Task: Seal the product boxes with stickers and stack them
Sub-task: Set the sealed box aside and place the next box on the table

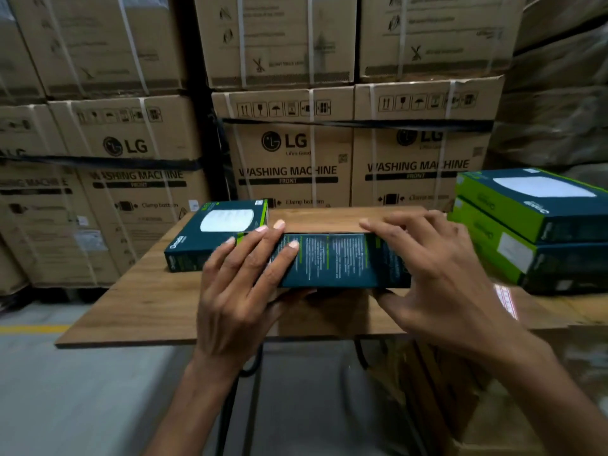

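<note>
I hold a dark teal product box [339, 261] with fine printed text, tilted up above the middle of the wooden table [138, 307]. My left hand [240, 284] grips its left end, fingers over the top and thumb underneath. My right hand [437, 274] grips the right end the same way. A second teal and green box [214, 232] lies flat on the table behind my left hand. At the right edge stands a stack of three like boxes [533, 232]. A strip of stickers [506, 301] lies blurred by the stack.
Large strapped cardboard washing machine cartons [289, 153] form a wall right behind the table. Wrapped cartons rise at the far right. Grey floor with a yellow line [33, 329] lies to the left. Black table legs [250, 366] and an open carton show below.
</note>
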Demonstrator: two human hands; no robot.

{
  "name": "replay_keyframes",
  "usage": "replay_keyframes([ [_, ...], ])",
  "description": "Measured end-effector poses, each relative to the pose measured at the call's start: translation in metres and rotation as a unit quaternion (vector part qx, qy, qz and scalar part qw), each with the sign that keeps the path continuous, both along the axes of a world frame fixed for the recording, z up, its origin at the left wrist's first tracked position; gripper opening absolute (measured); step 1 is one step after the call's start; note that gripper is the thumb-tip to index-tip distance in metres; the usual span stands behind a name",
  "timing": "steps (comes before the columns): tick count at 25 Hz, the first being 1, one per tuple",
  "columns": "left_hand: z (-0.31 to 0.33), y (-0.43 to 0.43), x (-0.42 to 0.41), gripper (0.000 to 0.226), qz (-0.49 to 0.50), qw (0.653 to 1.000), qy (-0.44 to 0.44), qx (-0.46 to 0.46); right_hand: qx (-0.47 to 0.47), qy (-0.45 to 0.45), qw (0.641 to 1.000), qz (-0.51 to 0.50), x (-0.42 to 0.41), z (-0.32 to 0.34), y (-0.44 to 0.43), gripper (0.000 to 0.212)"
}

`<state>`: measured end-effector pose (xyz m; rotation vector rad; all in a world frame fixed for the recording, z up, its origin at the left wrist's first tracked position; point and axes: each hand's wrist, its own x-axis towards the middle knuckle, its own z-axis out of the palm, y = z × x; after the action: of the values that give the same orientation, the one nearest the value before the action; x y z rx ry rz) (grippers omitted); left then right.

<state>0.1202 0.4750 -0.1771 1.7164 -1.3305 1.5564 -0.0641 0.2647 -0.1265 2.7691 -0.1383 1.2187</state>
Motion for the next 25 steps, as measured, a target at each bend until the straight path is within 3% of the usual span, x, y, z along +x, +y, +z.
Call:
replay_keyframes([
  [6,-0.078,0.016,-0.015,0.075,0.05,0.99,0.114,0.059,0.038,0.076,0.995,0.048,0.001,-0.081,0.007,0.079],
  [13,-0.119,-0.001,-0.01,0.07,0.031,0.971,0.199,0.132,0.091,0.128,0.987,0.046,0.015,-0.135,-0.011,0.085],
  [18,-0.109,-0.004,0.005,0.044,-0.056,0.963,0.24,0.108,0.179,0.053,0.976,0.109,0.031,-0.144,-0.009,0.046],
  [22,-0.105,-0.008,0.017,0.023,-0.141,0.947,0.272,0.102,0.23,-0.008,0.965,0.13,0.042,-0.153,-0.011,0.032],
  [25,-0.111,-0.013,0.014,0.017,-0.145,0.951,0.263,0.076,0.238,-0.051,0.962,0.126,0.045,-0.156,-0.007,0.025],
])
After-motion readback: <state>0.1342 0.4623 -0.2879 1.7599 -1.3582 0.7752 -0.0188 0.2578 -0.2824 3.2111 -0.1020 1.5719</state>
